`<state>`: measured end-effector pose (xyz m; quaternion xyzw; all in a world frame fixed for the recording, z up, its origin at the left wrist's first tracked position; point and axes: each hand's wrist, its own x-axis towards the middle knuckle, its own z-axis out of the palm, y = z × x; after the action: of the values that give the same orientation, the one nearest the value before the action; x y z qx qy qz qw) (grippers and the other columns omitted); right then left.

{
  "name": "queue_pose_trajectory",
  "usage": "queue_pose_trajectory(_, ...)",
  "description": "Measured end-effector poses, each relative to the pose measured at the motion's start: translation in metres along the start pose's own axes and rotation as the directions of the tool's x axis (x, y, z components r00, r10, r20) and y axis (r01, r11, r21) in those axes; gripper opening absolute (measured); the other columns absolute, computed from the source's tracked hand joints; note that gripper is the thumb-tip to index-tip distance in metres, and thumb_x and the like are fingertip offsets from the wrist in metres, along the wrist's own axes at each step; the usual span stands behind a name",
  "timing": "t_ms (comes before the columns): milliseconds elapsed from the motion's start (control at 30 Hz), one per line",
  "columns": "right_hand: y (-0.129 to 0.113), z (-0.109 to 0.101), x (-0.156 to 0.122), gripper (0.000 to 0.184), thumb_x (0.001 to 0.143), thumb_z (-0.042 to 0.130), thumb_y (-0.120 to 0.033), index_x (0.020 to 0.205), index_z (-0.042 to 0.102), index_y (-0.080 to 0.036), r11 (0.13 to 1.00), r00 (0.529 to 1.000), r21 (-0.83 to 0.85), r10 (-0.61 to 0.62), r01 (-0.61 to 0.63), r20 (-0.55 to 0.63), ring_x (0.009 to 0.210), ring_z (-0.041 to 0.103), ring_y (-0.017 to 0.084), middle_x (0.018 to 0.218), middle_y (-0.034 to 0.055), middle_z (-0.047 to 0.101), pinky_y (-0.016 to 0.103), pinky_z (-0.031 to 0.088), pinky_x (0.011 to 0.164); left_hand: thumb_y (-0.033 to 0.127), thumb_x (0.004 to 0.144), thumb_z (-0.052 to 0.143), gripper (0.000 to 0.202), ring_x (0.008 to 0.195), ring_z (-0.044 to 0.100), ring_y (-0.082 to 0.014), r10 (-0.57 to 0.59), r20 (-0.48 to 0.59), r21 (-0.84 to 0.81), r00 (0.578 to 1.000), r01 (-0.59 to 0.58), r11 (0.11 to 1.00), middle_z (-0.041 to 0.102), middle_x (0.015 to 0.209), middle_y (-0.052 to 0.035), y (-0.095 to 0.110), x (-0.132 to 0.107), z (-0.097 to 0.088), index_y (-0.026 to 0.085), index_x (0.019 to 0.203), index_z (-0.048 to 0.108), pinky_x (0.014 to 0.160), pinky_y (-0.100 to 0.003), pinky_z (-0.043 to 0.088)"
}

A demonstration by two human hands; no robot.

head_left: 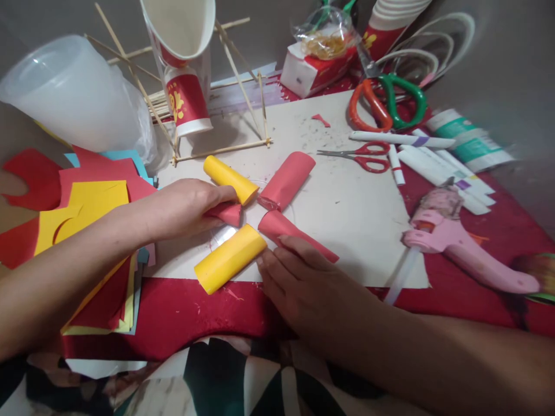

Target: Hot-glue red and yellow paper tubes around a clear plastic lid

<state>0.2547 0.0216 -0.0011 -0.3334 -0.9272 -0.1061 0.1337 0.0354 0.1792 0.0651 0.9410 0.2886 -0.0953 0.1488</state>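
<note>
Paper tubes lie in a ring on a white board (364, 231). My left hand (186, 208) is closed around a short red tube (229, 213) on the left, most of it hidden under the fingers. My right hand (299, 277) grips a lower-right red tube (281, 225) along its side, with its fingertips close to the lower yellow tube (229, 258). Above them lie an upper yellow tube (229, 179) and an upper red tube (288, 180). The inner ends of the tubes point toward a shared centre, where part of a clear round piece (223, 236) shows.
Coloured paper sheets (99, 202) are piled at left. A stick frame (221, 151) with paper cups (188, 98) stands behind. Small red scissors (368, 155), larger scissors (403, 101), rolled white paper (446, 173) and a pink glue gun (472, 248) lie at right.
</note>
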Motion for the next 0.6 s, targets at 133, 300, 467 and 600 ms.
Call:
queue_pose_trajectory(133,0.0,0.0,0.0,0.031,0.091,0.054,-0.016,0.105,0.08,-0.009,1.0,1.0,-0.012,-0.002,0.002,0.006,0.103,0.067,0.032,0.112,0.0177,0.079,0.05,0.039,0.11,0.028,0.093,0.06,0.029,0.078,0.07,-0.0206,0.046,-0.036,0.055,0.998,-0.044,0.998,0.075,0.089,-0.003,-0.001,-0.001,0.004,0.024,0.121,0.068,0.07,-0.028,0.047)
queue_pose_trajectory(300,0.002,-0.003,0.002,0.033,0.092,0.051,-0.016,0.102,0.082,-0.008,1.0,1.0,-0.013,-0.008,0.008,0.003,0.099,0.068,0.032,0.109,0.0174,0.08,0.05,0.039,0.109,0.017,0.091,0.057,0.038,0.098,0.072,-0.0232,0.043,-0.093,0.069,0.995,-0.037,0.997,0.075,0.111,-0.0088,0.001,-0.011,0.011,0.019,0.128,0.064,0.084,-0.03,0.052)
queue_pose_trajectory(467,0.004,-0.006,0.004,0.033,0.092,0.052,-0.015,0.101,0.083,-0.009,1.0,1.0,-0.006,-0.012,0.012,-0.012,0.099,0.069,0.031,0.106,0.0155,0.081,0.048,0.038,0.108,0.018,0.099,0.048,0.03,0.094,0.071,-0.0244,0.07,-0.069,0.134,0.995,-0.06,0.989,0.075,0.099,-0.0087,0.005,-0.015,0.007,0.019,0.124,0.066,0.087,-0.035,0.052)
queue_pose_trajectory(600,0.005,-0.007,0.003,0.032,0.094,0.051,-0.016,0.1,0.082,-0.009,1.0,1.0,-0.007,-0.016,0.016,-0.012,0.097,0.069,0.031,0.107,0.0163,0.08,0.049,0.037,0.109,0.02,0.103,0.044,0.031,0.096,0.071,-0.0249,0.124,-0.094,0.185,0.988,-0.105,0.977,0.075,0.101,-0.0105,0.003,-0.012,0.006,0.018,0.123,0.067,0.093,-0.038,0.052)
